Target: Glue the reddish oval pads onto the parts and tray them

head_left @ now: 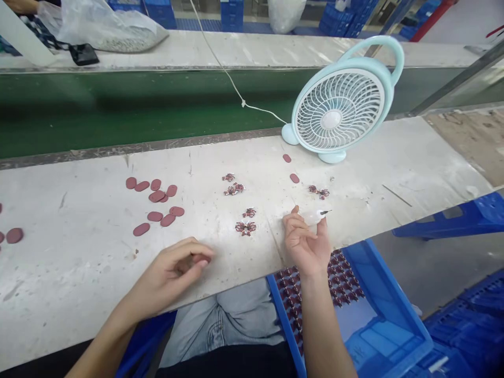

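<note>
My left hand (175,270) is over the front of the white table, its thumb and fingers closed around a dark red oval piece (200,258), mostly hidden by the fingers. Palm up, my right hand (309,236) holds a small white bottle (313,217) with a thin dark tip pointing right. Between the hands and farther back lie small red and silver ornaments (245,228). More dark red ovals (157,196) are scattered left of them, and two lie near the fan.
A light blue fan (338,110) stands at the back right, its white cord (224,68) running up and left. Below the table's front edge, a blue tray (388,278) holds rows of red pieces. A green belt (137,105) runs behind the table (90,210).
</note>
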### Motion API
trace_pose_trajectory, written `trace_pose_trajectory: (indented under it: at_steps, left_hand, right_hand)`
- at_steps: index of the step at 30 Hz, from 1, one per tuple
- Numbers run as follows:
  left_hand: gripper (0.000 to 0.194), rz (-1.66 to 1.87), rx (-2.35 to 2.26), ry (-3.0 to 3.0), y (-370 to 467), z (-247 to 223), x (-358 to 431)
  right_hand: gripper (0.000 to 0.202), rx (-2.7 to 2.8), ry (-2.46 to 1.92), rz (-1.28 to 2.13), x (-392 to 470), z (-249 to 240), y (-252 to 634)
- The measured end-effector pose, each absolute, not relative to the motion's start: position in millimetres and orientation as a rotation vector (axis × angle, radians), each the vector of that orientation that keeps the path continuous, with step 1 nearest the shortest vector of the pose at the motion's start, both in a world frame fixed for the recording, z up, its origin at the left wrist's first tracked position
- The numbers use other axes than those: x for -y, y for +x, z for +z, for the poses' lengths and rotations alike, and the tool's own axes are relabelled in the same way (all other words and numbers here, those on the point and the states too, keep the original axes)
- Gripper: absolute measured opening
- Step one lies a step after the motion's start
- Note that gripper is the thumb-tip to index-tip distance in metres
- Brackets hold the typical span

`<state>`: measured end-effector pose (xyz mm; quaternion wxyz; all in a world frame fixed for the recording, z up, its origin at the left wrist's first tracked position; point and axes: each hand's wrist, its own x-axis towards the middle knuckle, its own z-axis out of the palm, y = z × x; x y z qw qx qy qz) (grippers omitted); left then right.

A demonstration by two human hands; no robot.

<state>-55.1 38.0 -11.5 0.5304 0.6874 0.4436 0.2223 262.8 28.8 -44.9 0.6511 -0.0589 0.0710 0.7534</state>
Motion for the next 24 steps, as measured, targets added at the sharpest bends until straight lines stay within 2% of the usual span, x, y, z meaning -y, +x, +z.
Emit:
trace_pose_trajectory:
  at_steps: [3, 10, 13, 17, 21, 22, 24]
  left_hand:
    - [0.016, 0.592, -0.924, 1.252, -42, -24, -14]
    - [0.021, 0.835, -0.722, 0.544, -8, -36, 18]
    - [0.026, 0.828, -0.692, 0.435, -4, -32, 20]
    - [0.025, 0.854, -0.673, 0.393, -3, -30, 21]
    - [0.025, 0.870, -0.687, 0.410, -3, -31, 23]
    - [0.026, 0.873, -0.692, 0.415, -3, -31, 24]
    - [0.028, 0.877, -0.695, 0.420, -3, -30, 25]
  right_hand:
    - [0.025, -0.145, -0.185, 1.714, -30, -37, 259]
    - [0.040, 0.086, -0.799, 1.538, 5, -2, 202]
    - [0.043, 0.241, -0.965, 1.484, 20, -1, 179]
    - [0.035, 0.469, -0.989, 1.423, 32, -1, 160]
    - [0.027, 0.670, -1.162, 1.136, 43, 1, 150]
    - [0.028, 0.693, -1.216, 1.043, 48, -2, 149]
    - [0.036, 0.686, -1.256, 1.069, 59, -13, 151]
